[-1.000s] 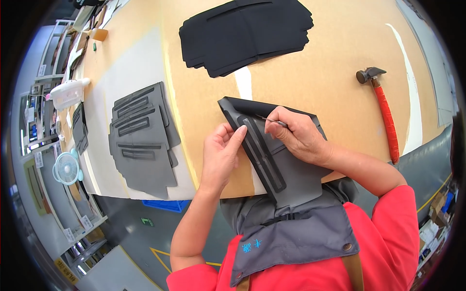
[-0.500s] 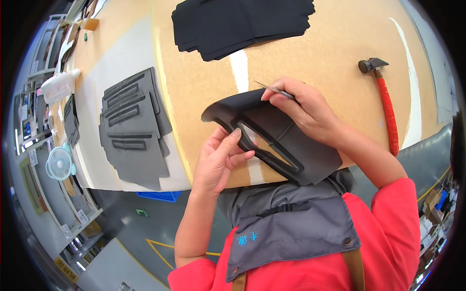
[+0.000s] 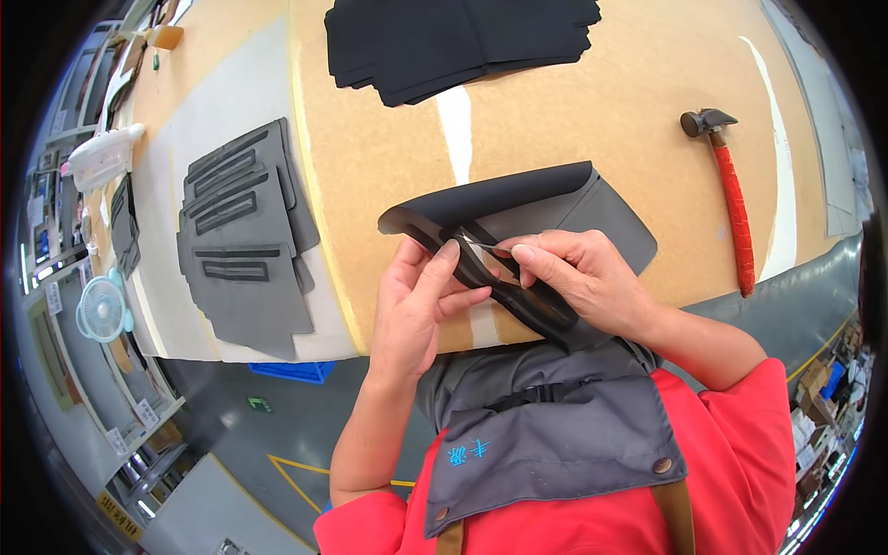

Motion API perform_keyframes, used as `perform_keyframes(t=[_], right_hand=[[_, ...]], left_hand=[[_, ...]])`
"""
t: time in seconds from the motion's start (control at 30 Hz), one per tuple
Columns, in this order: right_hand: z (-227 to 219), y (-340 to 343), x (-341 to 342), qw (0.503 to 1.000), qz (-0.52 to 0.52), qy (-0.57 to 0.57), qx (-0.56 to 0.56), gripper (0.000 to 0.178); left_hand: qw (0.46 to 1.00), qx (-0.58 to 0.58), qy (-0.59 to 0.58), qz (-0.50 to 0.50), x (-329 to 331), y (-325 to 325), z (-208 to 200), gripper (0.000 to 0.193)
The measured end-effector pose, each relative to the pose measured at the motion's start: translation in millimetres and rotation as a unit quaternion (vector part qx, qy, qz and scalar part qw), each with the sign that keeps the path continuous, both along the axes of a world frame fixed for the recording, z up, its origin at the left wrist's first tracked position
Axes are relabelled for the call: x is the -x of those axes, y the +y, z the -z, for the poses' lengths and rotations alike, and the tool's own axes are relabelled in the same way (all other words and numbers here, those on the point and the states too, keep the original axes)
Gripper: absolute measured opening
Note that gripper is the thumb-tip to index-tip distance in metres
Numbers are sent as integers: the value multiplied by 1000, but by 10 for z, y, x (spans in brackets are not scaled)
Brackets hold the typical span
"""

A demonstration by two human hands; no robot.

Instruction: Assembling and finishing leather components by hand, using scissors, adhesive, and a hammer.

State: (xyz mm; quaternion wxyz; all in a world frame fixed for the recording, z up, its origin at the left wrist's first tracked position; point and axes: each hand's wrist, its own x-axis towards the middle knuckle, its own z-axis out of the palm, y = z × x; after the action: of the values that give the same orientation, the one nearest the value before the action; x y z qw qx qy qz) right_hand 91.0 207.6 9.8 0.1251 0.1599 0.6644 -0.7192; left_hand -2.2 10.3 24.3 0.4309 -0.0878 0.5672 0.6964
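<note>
A dark grey, flexible leather-like piece curves up off the table's near edge. It has a long slot with a black border. My left hand pinches the border at the slot's left end, thumb on top and fingers underneath. Between the thumb and fingers of my right hand is a thin, pointed metal tool. Its tip lies at the slot's left end, close to my left thumb. Whether the tip touches the material is too small to tell. My right hand covers part of the slot.
Overlapping grey pieces with black-edged slots lie to the left on the table. A stack of black sheets is at the far side. A hammer with a red handle rests at right. A small light-blue fan stands at far left.
My right hand has come down and left with the pointed tool, from above the piece to the slot beside my left thumb. My left hand keeps its pinch.
</note>
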Motion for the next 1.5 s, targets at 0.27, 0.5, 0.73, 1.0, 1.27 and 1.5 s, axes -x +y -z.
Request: perform_keyframes(t=[0.27, 0.5, 0.73, 1.0, 1.27, 1.5], right_hand=[[-42, -86, 52, 996, 45, 5, 71, 33], [-54, -66, 40, 998, 25, -4, 55, 32], [-32, -73, 28, 998, 30, -8, 57, 32], [-13, -104, 27, 998, 50, 2, 47, 31], [112, 10, 116, 978, -2, 183, -103, 26], [172, 0, 590, 957, -26, 263, -120, 31]], left_hand=[[1000, 2, 13, 1, -35, 10, -30, 26], [1000, 6, 8, -5, -51, 26, -50, 26], [1000, 10, 2, -12, -68, 50, -56, 24], [1000, 5, 4, -14, -73, 56, -53, 25], [1000, 10, 6, -28, -46, -32, 38, 29], [996, 1, -12, -88, 38, -63, 59, 24]])
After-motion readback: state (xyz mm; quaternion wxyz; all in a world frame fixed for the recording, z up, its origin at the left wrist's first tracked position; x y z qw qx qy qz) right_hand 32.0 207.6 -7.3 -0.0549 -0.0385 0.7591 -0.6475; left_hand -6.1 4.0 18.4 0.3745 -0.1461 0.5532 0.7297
